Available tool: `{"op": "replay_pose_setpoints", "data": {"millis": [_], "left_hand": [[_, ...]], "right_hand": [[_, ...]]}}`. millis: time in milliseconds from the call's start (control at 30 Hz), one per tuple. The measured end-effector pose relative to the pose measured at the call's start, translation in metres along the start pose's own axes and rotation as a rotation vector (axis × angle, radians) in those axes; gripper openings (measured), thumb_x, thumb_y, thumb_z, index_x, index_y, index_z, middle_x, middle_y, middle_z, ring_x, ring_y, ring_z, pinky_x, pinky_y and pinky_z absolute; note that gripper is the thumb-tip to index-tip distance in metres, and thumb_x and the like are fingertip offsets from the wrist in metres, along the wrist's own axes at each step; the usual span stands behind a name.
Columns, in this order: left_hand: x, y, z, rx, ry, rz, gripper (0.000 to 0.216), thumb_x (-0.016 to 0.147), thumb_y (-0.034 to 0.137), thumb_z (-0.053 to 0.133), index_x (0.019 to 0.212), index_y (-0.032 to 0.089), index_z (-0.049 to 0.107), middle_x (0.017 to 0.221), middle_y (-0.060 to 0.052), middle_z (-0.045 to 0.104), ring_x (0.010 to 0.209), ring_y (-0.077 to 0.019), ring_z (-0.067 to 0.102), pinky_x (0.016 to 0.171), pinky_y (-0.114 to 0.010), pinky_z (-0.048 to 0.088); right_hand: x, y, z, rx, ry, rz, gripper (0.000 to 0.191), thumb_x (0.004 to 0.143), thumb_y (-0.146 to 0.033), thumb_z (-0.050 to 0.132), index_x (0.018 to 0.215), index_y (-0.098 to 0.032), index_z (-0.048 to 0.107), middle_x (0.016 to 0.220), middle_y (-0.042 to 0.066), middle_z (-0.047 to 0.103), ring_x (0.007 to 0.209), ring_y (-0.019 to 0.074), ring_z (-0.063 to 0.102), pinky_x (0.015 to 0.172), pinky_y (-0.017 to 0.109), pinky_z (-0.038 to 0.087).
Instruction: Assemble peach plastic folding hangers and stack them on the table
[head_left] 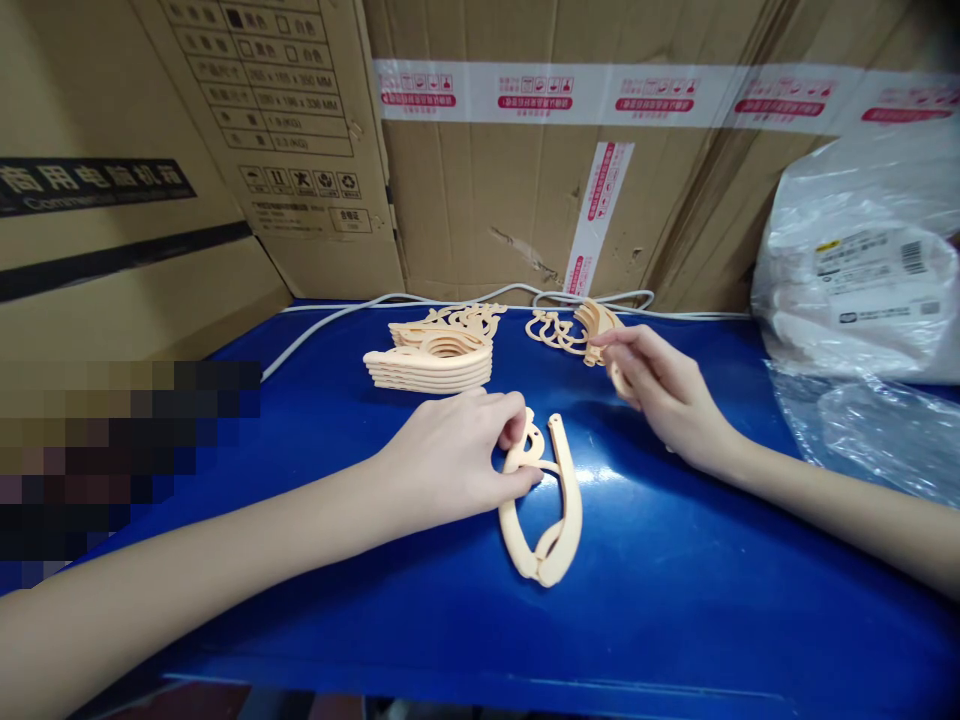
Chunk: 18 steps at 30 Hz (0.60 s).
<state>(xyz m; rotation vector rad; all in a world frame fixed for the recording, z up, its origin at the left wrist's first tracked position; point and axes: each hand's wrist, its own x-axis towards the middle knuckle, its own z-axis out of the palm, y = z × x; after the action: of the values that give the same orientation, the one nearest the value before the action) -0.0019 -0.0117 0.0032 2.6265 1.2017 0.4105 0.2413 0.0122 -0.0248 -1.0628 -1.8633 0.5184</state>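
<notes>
My left hand (pixel 465 450) pinches a beige plastic folding hanger (pixel 571 505) by its left arm, thumb and fingers closed around it. The hanger's two curved arms meet at the near end, and a hook-like curl (pixel 534 440) shows beside my fingertips. Farther right, my right hand (pixel 664 395) is at a small stack of curved hanger arms (pixel 598 318). Its fingers are closed around a beige hanger piece (pixel 619 380), mostly hidden by them. Left of that stack lie several loose beige hooks (pixel 551 328).
A neat stack of hanger arms (pixel 431 375) stands behind my left hand, with more hooks (pixel 472 320) behind it. A white cable (pixel 390 300) runs along the back of the blue table (pixel 360 610). Cardboard boxes (pixel 480 200) wall the back and left. Plastic-wrapped goods (pixel 862 270) sit at right.
</notes>
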Motion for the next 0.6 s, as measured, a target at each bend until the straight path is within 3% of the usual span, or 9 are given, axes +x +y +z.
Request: {"op": "replay_pose_setpoints", "data": {"millis": [167, 333, 467, 600], "left_hand": [[0.002, -0.009, 0.000, 0.271, 0.121, 0.147, 0.011, 0.086, 0.028, 0.059, 0.084, 0.017, 0.058, 0.080, 0.000, 0.063, 0.077, -0.0178, 0.058, 0.057, -0.027, 0.035], [0.006, -0.018, 0.004, 0.687, 0.252, 0.371, 0.019, 0.091, 0.016, 0.050, 0.076, 0.014, 0.061, 0.073, -0.005, 0.063, 0.075, -0.0209, 0.056, 0.063, -0.031, 0.041], [0.008, -0.020, 0.001, 0.777, 0.262, 0.406, 0.019, 0.087, 0.009, 0.053, 0.071, 0.014, 0.061, 0.068, -0.005, 0.063, 0.070, -0.0211, 0.056, 0.059, -0.030, 0.040], [0.008, -0.021, -0.002, 0.813, 0.221, 0.389, 0.021, 0.085, 0.004, 0.048, 0.077, 0.013, 0.065, 0.076, -0.008, 0.067, 0.076, -0.0225, 0.059, 0.063, -0.031, 0.044]], "right_hand": [[-0.004, -0.008, 0.003, -0.352, -0.243, -0.063, 0.030, 0.094, -0.045, 0.047, 0.106, -0.020, 0.056, 0.051, -0.008, 0.044, 0.042, 0.0096, 0.039, 0.046, 0.024, 0.031], [-0.004, -0.010, 0.007, -0.611, -0.288, -0.135, 0.027, 0.091, -0.041, 0.050, 0.101, -0.018, 0.061, 0.051, -0.005, 0.052, 0.042, 0.0113, 0.049, 0.045, 0.023, 0.030], [-0.004, -0.010, 0.006, -0.605, -0.356, -0.224, 0.026, 0.093, -0.036, 0.046, 0.097, -0.017, 0.063, 0.053, -0.003, 0.054, 0.045, 0.0111, 0.050, 0.047, 0.023, 0.031], [-0.003, -0.013, 0.003, -0.473, -0.501, -0.320, 0.026, 0.096, -0.033, 0.042, 0.096, -0.016, 0.062, 0.052, -0.004, 0.052, 0.045, 0.0096, 0.049, 0.048, 0.022, 0.032]]}}
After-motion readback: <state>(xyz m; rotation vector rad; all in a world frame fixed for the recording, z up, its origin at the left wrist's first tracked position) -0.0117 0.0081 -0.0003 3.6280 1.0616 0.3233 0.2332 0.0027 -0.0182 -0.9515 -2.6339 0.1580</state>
